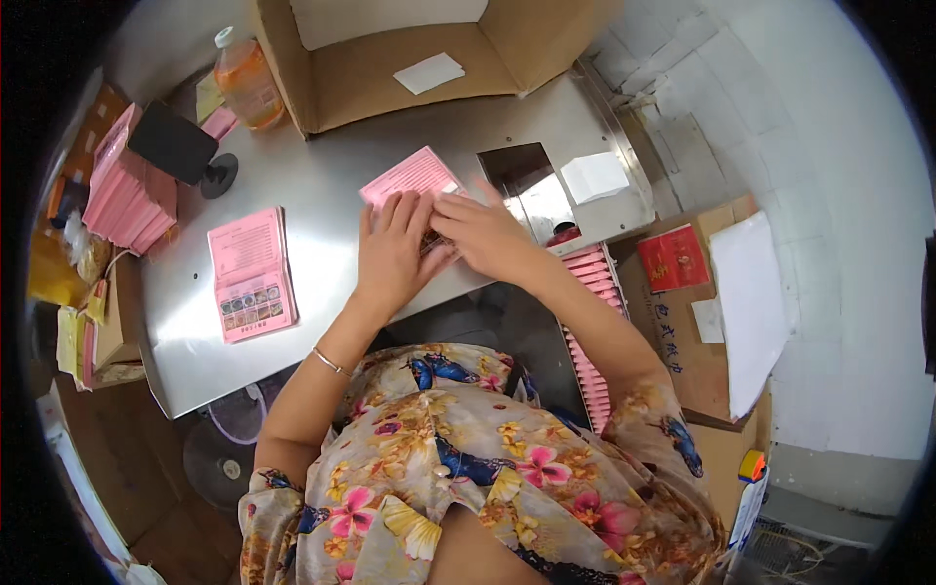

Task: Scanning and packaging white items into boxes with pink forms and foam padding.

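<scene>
Both hands meet at the middle of the metal table over a pink printed packet (411, 174). Its far half shows beyond my fingertips, and part of a dark picture shows between the hands. My left hand (395, 249) lies on the packet's left side, fingers bent over it and thumb toward the right hand. From the right, my right hand (487, 234) presses its fingers on the same packet, close against the left; one of its digits is blurred. To the left lies a small pile of similar pink packets (249, 258) with rows of food pictures.
A cardboard box (409, 102) stands open at the back, a white paper inside. Right are a dark slot (531, 185) in the tabletop and folded white paper (595, 177). Below the tabletop runs a row of pink packets (590, 380). An orange bottle (249, 83) and black stand (175, 143) are left.
</scene>
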{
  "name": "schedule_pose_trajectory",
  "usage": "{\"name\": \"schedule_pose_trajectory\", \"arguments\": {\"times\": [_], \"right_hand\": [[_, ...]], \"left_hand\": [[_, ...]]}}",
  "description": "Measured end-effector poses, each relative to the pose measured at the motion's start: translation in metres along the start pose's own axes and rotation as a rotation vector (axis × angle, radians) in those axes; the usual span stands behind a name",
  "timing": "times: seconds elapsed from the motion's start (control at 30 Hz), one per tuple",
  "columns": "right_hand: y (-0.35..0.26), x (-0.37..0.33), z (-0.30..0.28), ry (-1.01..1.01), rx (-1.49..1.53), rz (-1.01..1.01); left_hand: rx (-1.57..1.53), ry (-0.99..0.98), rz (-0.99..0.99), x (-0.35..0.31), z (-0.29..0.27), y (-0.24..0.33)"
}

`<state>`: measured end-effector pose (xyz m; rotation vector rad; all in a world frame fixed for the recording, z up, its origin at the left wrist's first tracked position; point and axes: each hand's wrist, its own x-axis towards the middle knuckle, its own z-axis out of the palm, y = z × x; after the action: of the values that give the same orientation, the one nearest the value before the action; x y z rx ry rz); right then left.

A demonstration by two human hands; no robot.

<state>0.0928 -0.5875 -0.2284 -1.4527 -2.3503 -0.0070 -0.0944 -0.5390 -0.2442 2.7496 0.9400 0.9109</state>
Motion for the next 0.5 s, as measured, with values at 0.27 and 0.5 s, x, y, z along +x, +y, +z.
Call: {"name": "schedule_pose_trajectory", "arguments": {"times": [0.27,0.5], "right_hand": [[0.091,-0.077,-0.063,0.406,-0.353,0.511],[0.112,-0.101,-0.057,0.329,-0.210,0.651]], "left_hand": [[-0.223,-0.052,0.136,0.012,-0.008,-0.010],[-0.264,-0.402,-0.009,0.008,-0.023,-0.003]]}}
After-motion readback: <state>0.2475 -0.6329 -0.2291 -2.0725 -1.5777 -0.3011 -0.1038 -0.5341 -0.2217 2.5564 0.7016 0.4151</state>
